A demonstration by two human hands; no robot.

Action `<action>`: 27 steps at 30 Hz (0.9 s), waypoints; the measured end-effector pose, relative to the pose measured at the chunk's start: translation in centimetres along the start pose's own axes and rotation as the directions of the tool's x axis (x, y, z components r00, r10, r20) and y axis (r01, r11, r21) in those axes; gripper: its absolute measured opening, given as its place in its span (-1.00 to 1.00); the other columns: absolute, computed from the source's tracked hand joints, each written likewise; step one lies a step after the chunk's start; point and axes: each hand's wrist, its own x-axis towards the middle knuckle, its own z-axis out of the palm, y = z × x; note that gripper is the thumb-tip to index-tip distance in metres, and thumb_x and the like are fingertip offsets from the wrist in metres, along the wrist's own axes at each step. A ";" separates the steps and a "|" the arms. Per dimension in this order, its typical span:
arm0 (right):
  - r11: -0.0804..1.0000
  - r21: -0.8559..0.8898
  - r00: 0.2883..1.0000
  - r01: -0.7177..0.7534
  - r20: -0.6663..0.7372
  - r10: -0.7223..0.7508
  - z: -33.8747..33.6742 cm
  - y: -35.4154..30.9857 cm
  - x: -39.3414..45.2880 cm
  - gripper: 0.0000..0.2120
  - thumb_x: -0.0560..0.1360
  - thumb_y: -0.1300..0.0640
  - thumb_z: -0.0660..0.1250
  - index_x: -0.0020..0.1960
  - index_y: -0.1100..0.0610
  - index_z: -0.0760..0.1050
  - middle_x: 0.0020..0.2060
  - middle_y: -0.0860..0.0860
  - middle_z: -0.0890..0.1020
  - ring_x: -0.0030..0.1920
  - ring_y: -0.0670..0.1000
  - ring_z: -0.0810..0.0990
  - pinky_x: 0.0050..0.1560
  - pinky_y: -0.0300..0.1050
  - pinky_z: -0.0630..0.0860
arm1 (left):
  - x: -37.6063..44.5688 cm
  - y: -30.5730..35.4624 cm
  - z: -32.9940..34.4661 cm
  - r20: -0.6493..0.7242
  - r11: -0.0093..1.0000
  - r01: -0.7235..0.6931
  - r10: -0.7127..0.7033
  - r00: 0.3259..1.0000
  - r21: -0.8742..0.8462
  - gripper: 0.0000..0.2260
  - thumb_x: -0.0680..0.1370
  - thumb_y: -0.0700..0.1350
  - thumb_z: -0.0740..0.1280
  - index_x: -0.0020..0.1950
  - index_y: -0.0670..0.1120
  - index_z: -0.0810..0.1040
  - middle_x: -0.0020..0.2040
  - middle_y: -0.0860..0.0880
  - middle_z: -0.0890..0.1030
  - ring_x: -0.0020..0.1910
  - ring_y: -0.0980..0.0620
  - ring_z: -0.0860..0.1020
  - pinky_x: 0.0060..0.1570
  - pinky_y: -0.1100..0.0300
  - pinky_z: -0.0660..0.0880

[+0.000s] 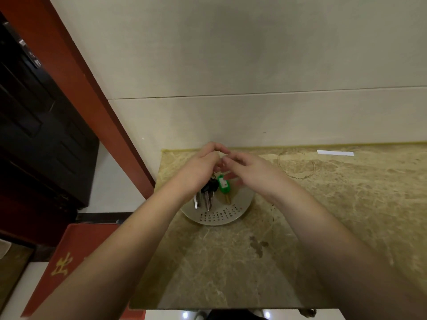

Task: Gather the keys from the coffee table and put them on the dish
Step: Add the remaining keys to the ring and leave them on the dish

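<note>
Over the white dish (240, 210), which sits near the far left corner of the marble counter (231, 262) close to the wall, both hands meet just above the plate. Left hand (198, 168) has its fingers pinched shut on the top of the bunch of keys (208, 196), so the silver blades and black heads hang down with their tips at or just over the dish's surface; I cannot tell whether they touch. Right hand (251, 170) hovers beside it with fingers loosely spread, holding nothing, close to the green key tag (223, 182) that hangs on the same bunch. Judging from this, the step is the set-down: it would go best by lowering the bunch until the blades rest flat on the plate, steering the tag inward with the free fingers, then letting go gently so nothing slides over the rim toward the counter.
</note>
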 end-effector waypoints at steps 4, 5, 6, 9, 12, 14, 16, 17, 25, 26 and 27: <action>0.949 0.308 0.995 -0.067 0.093 0.040 0.7 1.4 -0.1 -0.83 0.56 0.15 0.31 0.14 0.14 0.54 -0.15 0.05 0.70 -0.14 0.01 0.72 -0.08 -0.12 0.64 | 0.1 0.2 1.5 0.026 0.996 -0.023 0.026 0.999 -0.088 -0.69 0.48 -0.22 0.10 0.11 0.02 0.51 -0.34 0.07 0.57 -0.39 0.15 0.52 -0.41 0.24 0.44; 0.941 0.334 0.997 -0.060 0.071 0.038 0.6 1.6 0.0 -0.86 0.56 0.20 0.32 0.10 0.17 0.55 -0.22 0.06 0.70 -0.20 -0.01 0.71 -0.15 -0.16 0.63 | 0.0 0.3 1.8 0.026 0.995 -0.028 0.031 0.999 -0.098 -0.70 0.49 -0.23 0.10 0.12 0.01 0.50 -0.34 0.09 0.57 -0.39 0.14 0.52 -0.42 0.25 0.43; 0.939 0.339 0.998 -0.051 0.042 0.040 0.4 1.8 0.0 -0.91 0.55 0.24 0.33 0.04 0.18 0.57 -0.29 0.04 0.69 -0.27 -0.04 0.69 -0.23 -0.20 0.61 | 0.0 0.3 1.9 0.021 0.995 -0.036 0.038 0.999 -0.089 -0.71 0.51 -0.24 0.11 0.13 -0.01 0.50 -0.33 0.11 0.59 -0.35 0.12 0.54 -0.39 0.27 0.45; 0.980 0.197 0.998 -0.019 -0.055 0.030 -0.5 2.0 0.1 -0.93 0.52 0.27 0.36 -0.07 0.12 0.58 -0.38 0.01 0.67 -0.40 -0.11 0.65 -0.35 -0.28 0.54 | -0.1 0.0 1.7 -0.009 0.998 -0.059 0.059 0.998 -0.020 -0.71 0.53 -0.20 0.09 0.15 0.00 0.50 -0.08 0.05 0.60 -0.05 0.04 0.58 -0.04 0.26 0.50; 0.996 -0.086 0.994 0.004 -0.106 -0.013 -1.3 2.0 0.2 -0.87 0.50 0.22 0.39 -0.16 0.02 0.58 -0.35 0.01 0.68 -0.39 -0.11 0.65 -0.37 -0.26 0.53 | -0.3 -0.3 1.2 -0.052 0.995 -0.089 0.091 0.994 0.040 -0.69 0.50 -0.16 0.10 0.16 0.00 0.51 0.08 -0.04 0.58 0.12 0.01 0.55 0.23 -0.01 0.45; 0.962 -0.273 0.994 0.027 -0.092 -0.054 -1.5 1.9 0.3 -0.89 0.49 0.18 0.41 -0.17 0.00 0.59 -0.34 0.00 0.69 -0.37 -0.11 0.66 -0.35 -0.24 0.54 | -0.3 -0.3 0.7 -0.096 0.993 -0.108 0.112 0.989 0.042 -0.70 0.51 -0.24 0.10 0.14 -0.03 0.52 0.07 -0.06 0.58 0.10 0.04 0.55 0.25 -0.05 0.43; 0.930 -0.364 0.995 0.046 -0.067 -0.076 -1.4 1.7 0.4 -0.90 0.49 0.14 0.41 -0.17 -0.03 0.60 -0.37 -0.02 0.69 -0.42 -0.17 0.62 -0.36 -0.28 0.52 | -0.4 -0.4 0.2 -0.128 0.993 -0.116 0.119 0.985 0.033 -0.69 0.46 -0.22 0.10 0.08 0.01 0.53 0.04 -0.05 0.59 0.08 0.03 0.55 0.22 -0.03 0.45; 0.933 -0.358 0.995 0.049 -0.063 -0.076 -1.3 1.6 0.4 -0.90 0.50 0.12 0.40 -0.18 -0.05 0.59 -0.37 -0.02 0.69 -0.42 -0.17 0.62 -0.37 -0.29 0.52 | -0.5 -0.4 -0.1 -0.140 0.993 -0.117 0.120 0.983 0.031 -0.68 0.42 -0.18 0.09 0.06 0.04 0.53 0.03 -0.04 0.59 0.08 0.02 0.55 0.19 -0.01 0.47; 0.966 -0.255 0.990 0.036 -0.126 -0.070 0.4 1.4 1.6 -0.92 0.47 0.13 0.44 -0.18 -0.02 0.60 -0.38 -0.07 0.66 -0.38 -0.12 0.63 -0.32 -0.21 0.54 | -1.2 -1.4 -1.6 -0.203 0.992 -0.125 0.122 0.971 -0.002 -0.66 0.35 -0.15 0.08 -0.02 0.10 0.54 -0.01 -0.02 0.60 0.05 0.02 0.54 0.17 -0.03 0.48; 0.951 -0.307 0.987 0.032 -0.142 -0.079 0.7 1.5 1.8 -0.93 0.46 0.12 0.44 -0.17 -0.02 0.60 -0.35 -0.06 0.66 -0.35 -0.10 0.63 -0.28 -0.17 0.55 | -1.3 -1.5 -1.7 -0.206 0.992 -0.125 0.121 0.971 -0.005 -0.66 0.34 -0.15 0.08 -0.03 0.10 0.54 -0.01 -0.01 0.59 0.04 0.03 0.54 0.16 -0.01 0.48; 0.934 -0.355 0.984 0.026 -0.156 -0.086 0.9 1.5 2.0 -0.96 0.46 0.12 0.44 -0.15 -0.01 0.61 -0.30 -0.06 0.66 -0.31 -0.08 0.63 -0.24 -0.15 0.56 | -1.5 -1.5 -1.8 -0.207 0.992 -0.126 0.122 0.971 -0.008 -0.66 0.34 -0.15 0.08 -0.03 0.11 0.54 -0.01 -0.01 0.59 0.03 0.06 0.54 0.15 0.03 0.48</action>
